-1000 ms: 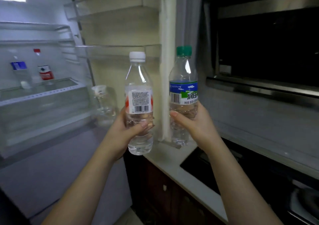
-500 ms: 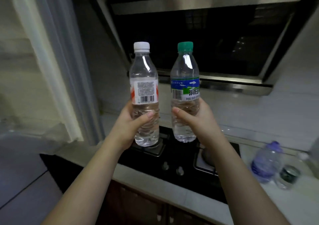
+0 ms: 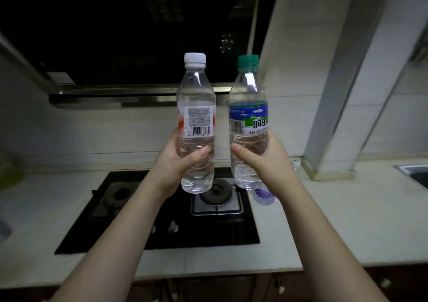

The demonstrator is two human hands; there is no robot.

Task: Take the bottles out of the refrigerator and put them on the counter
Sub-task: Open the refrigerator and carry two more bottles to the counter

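My left hand grips a clear water bottle with a white cap and a red and white label, held upright in the air. My right hand grips a second clear bottle with a green cap and a blue and green label, also upright. Both bottles hang side by side above the black gas hob, a small gap between them. The pale counter spreads below and to both sides. The refrigerator is out of view.
A purple-labelled bottle stands on the counter just right of the hob, mostly hidden behind my right hand. A dark range hood hangs above. A white pillar rises at the right, with a sink edge beyond it.
My view has swung right from the open refrigerator to face the hob and counter. Both hands still hold their bottles upright, carried along over the hob.
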